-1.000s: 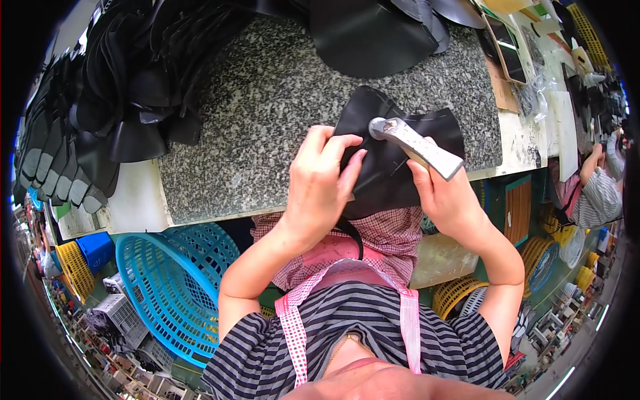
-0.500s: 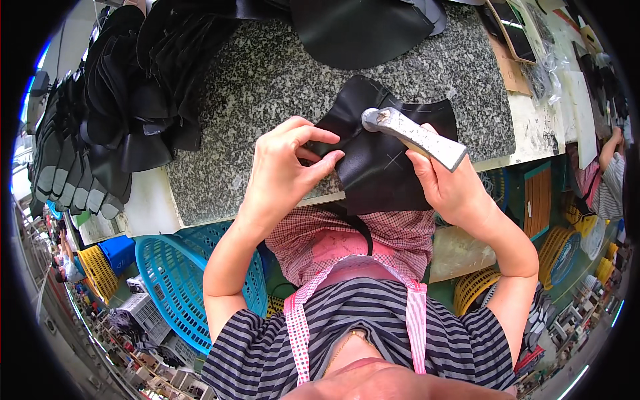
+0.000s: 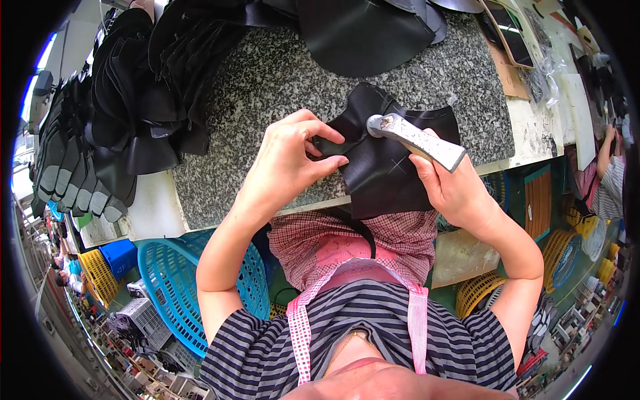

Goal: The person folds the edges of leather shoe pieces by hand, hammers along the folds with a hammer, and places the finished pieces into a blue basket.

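A black leather piece [image 3: 393, 167] lies on the speckled granite slab [image 3: 280, 87], hanging over its near edge. My left hand [image 3: 287, 160] pinches and folds the piece's left edge between thumb and fingers. My right hand [image 3: 453, 187] grips the pale handle of a small metal hammer [image 3: 413, 138]. The hammer's head rests on the leather near the fold, just right of my left fingertips.
Stacks of black cut leather pieces [image 3: 133, 107] crowd the slab's left and far side, with a large black sheet [image 3: 367, 33] at the top. A blue plastic basket [image 3: 180, 280] stands below on the left, yellow baskets [image 3: 487, 293] on the right. Another person [image 3: 610, 173] works at far right.
My left hand has shifted along the leather's edge, pinching a new spot. The hammer head has come down onto the leather near my fingers. The view has drifted slightly.
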A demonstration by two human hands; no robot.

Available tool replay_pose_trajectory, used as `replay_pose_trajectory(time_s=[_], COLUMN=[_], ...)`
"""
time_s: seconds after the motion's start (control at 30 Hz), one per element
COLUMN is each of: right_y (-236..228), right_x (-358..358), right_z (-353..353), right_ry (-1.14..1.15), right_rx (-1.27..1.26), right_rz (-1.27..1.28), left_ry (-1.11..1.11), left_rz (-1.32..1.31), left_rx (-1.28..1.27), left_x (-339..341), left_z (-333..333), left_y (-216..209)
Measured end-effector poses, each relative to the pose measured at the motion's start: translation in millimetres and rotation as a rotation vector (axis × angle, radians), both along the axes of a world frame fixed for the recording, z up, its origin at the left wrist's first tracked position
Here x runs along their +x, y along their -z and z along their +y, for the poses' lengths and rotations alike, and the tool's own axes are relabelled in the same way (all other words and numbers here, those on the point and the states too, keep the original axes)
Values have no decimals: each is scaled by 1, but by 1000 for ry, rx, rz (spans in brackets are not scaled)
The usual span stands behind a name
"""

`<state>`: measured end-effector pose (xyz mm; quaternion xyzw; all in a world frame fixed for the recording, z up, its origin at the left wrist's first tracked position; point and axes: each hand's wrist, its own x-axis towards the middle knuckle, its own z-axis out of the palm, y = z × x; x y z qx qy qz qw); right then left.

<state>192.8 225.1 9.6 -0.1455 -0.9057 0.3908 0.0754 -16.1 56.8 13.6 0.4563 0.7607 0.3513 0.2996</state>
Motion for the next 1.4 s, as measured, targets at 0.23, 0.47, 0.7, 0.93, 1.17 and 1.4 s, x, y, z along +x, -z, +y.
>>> replay_pose_trajectory(time_s=[0.23,0.47,0.7,0.93,1.17,1.4], right_y=[0,-41,-24,-30,-31,-12], right_x=[0,-10,-8,-7,-5,-1], right_z=[3,1,1,-9,-15,-18], right_ry=[-19,13,-89,-127,-58,-76], right_rx=[24,45,39,40,-29,-35], right_rz=[23,163,-125,-200,-142,-196], left_ry=[-19,-66,-38,3,24,57], left_rz=[-47,-33,1,7,27,91], left_rx=[0,49,64,34,64,200], left_x=[1,10,9,2,0,-4], left_z=[-2,-6,-3,1,-2,-9], left_y=[1,3,4,1,4,17])
